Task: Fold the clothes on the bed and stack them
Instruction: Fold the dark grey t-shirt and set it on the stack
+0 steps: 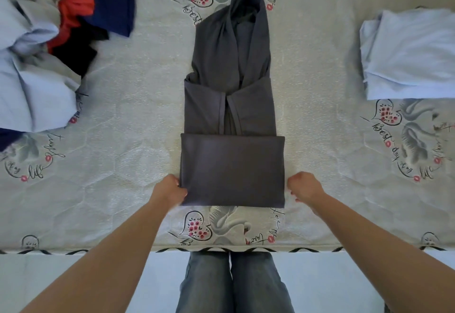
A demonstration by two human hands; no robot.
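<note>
grey hoodie mid-bed, bottom folded up | left hand grips its left edge | right hand curled just beside right edge, holding nothing

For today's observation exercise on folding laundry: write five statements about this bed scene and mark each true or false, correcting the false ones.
1. The dark grey garment lies in the middle of the bed, its near end folded over. True.
2. The left hand holds the garment's near left corner. True.
3. The right hand grips a red shirt. False: it sits beside the grey garment's right edge and holds nothing that can be seen.
4. The folded light blue clothes are stacked on the right. True.
5. The unfolded pile lies on the floor. False: it is on the bed, at the left.
</note>
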